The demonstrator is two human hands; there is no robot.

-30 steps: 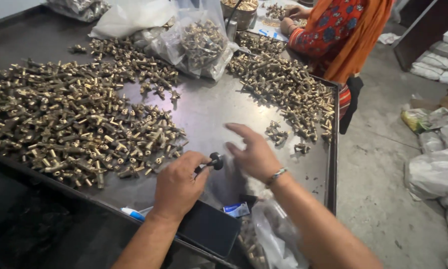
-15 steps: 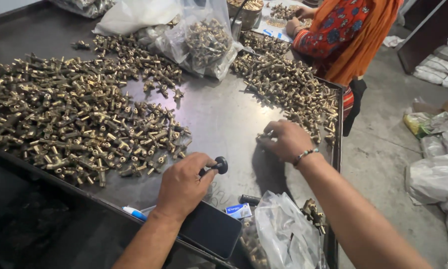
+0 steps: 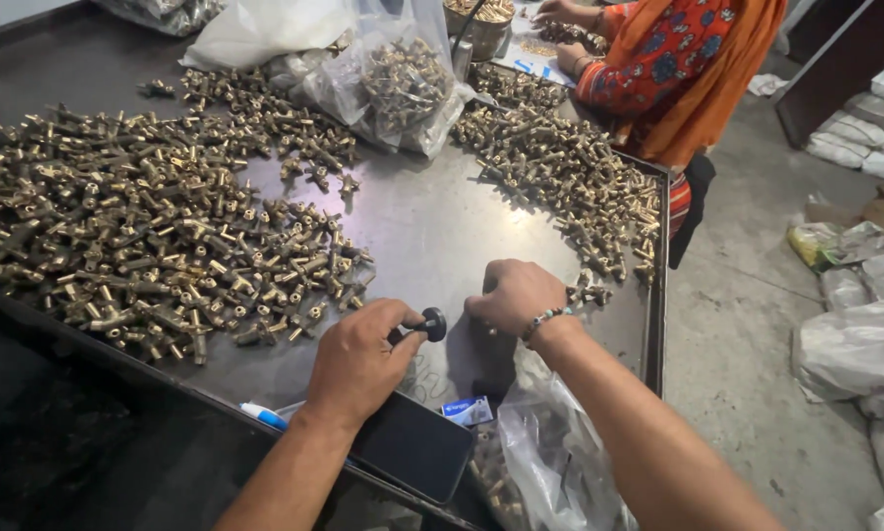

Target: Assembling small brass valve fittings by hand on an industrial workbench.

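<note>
- Resting on the near part of the dark metal desk (image 3: 442,236), the left hand (image 3: 358,364) has its grip clamped on a small black knobbed tool (image 3: 424,325), whose round head points toward the right hand.
- Right hand (image 3: 513,295): closed into a loose fist just beside the tool head, knuckles up; whether it holds anything cannot be told.
- Large heap of brass fittings (image 3: 137,246): left of both hands, spread well across the desk.
- Second heap of fittings (image 3: 560,177): beyond the right hand, along the far right rim.
- Clear bag of fittings (image 3: 403,84): at the far edge.
- Dark phone (image 3: 412,447) and blue-capped pen (image 3: 263,416): under the left wrist.
- Crumpled plastic bag (image 3: 550,462): below the right forearm.
- Another person in orange (image 3: 678,69): working at the far corner.
</note>
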